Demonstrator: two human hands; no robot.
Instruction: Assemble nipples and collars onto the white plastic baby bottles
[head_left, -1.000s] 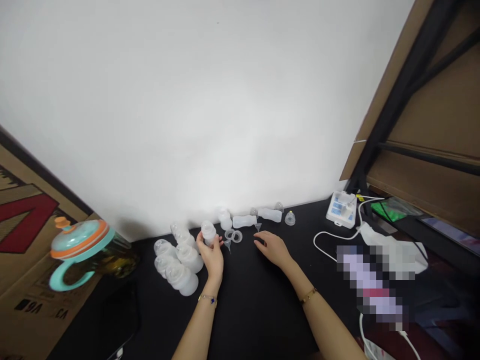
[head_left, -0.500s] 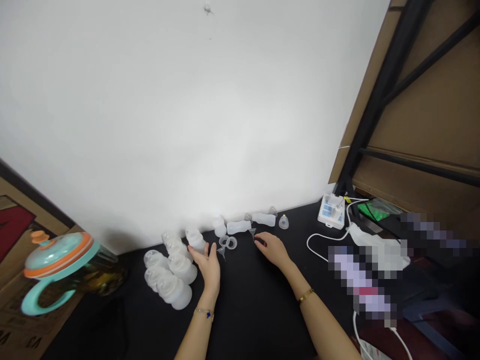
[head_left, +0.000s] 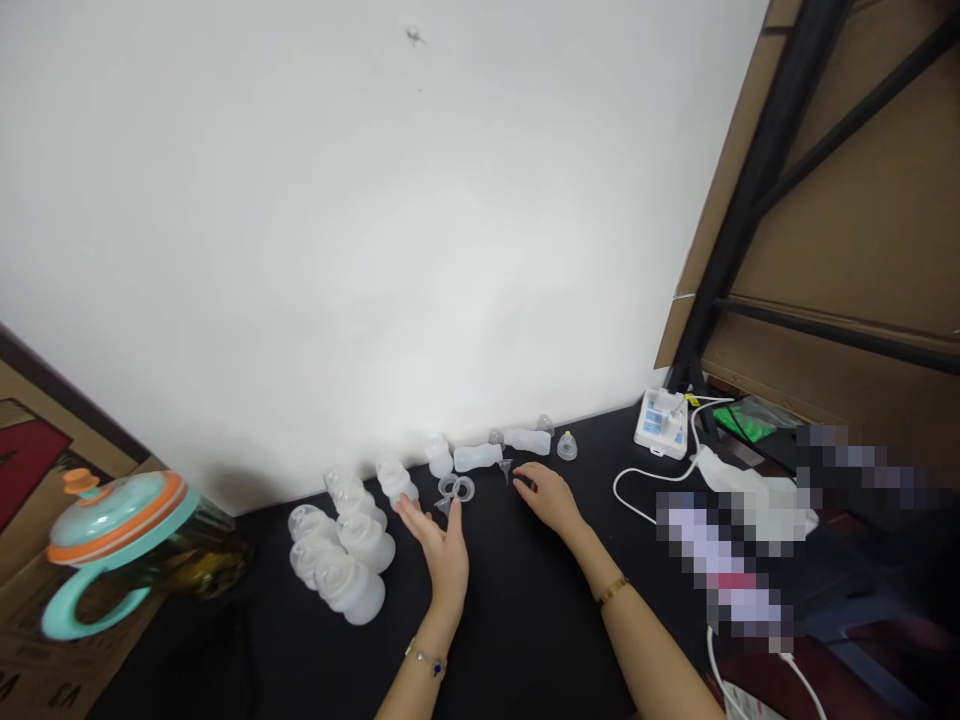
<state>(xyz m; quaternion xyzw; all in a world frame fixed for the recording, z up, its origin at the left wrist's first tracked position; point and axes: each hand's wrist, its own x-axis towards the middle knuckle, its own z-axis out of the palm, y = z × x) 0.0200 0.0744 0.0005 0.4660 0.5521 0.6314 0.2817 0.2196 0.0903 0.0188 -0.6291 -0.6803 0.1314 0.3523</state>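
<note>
My left hand (head_left: 439,548) hovers over the black table with fingers apart and nothing held, just right of a standing white bottle (head_left: 396,482). Below the two clear rings (head_left: 463,489), a small clear funnel (head_left: 444,506) is partly covered by that hand. My right hand (head_left: 546,494) rests on the table with its fingers curled, beside a second small funnel (head_left: 505,469); a slight gap shows between them. Two white bottles (head_left: 478,457) lie on their sides near the wall. Several capped bottles (head_left: 349,588) stand in a group at the left.
A pitcher (head_left: 120,515) with a teal and orange lid stands at the far left. Near the wall sits a clear dome cap (head_left: 567,446). To the right are a white power strip (head_left: 661,422), a white cable, a white cloth (head_left: 750,490) and a blurred lilac object.
My left hand has moved right and toward me, away from the standing bottle, which is left upright. My right hand has shifted slightly away from the funnel.
</note>
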